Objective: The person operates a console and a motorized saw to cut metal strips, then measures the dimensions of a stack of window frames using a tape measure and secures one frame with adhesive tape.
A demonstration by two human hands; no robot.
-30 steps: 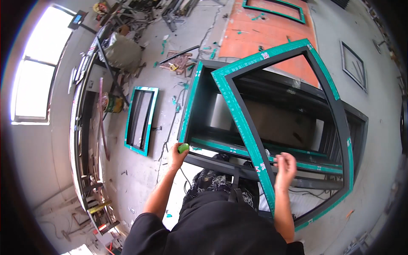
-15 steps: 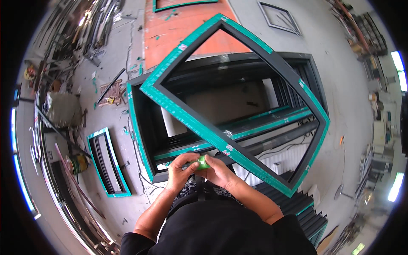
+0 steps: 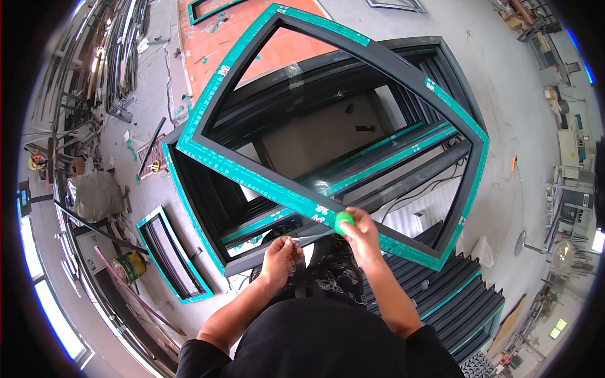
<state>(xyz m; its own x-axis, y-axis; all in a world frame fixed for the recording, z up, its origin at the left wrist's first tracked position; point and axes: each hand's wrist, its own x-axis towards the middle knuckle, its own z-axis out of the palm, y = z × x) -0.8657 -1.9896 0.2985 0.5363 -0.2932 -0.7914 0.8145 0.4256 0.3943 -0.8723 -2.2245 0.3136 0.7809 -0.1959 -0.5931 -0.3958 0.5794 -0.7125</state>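
My right hand [image 3: 363,238] grips a small green roll of tape [image 3: 343,222], thumb over its side. From the roll a thin, clear-looking strip of tape [image 3: 313,238] runs across to my left hand [image 3: 279,259], whose fingertips pinch its end. Both hands are just in front of my body, at the near edge of a dark window frame [image 3: 252,183] faced with green film. That frame lies askew on a stack of larger dark frames [image 3: 236,263]. The roll and right hand overlap its near side in the picture; whether they touch it I cannot tell.
A small green-edged frame [image 3: 175,255] lies on the floor at left. Dark profiles [image 3: 435,302] are stacked at right. An orange sheet [image 3: 211,47] covers floor at the far side. Long bars [image 3: 116,69] lie at far left; a pedestal fan [image 3: 561,255] stands at right.
My hands, together around the green roll before, have moved apart. The right has gone right and up with the roll, and a strip is now stretched out to the left hand. The whole view has shifted.
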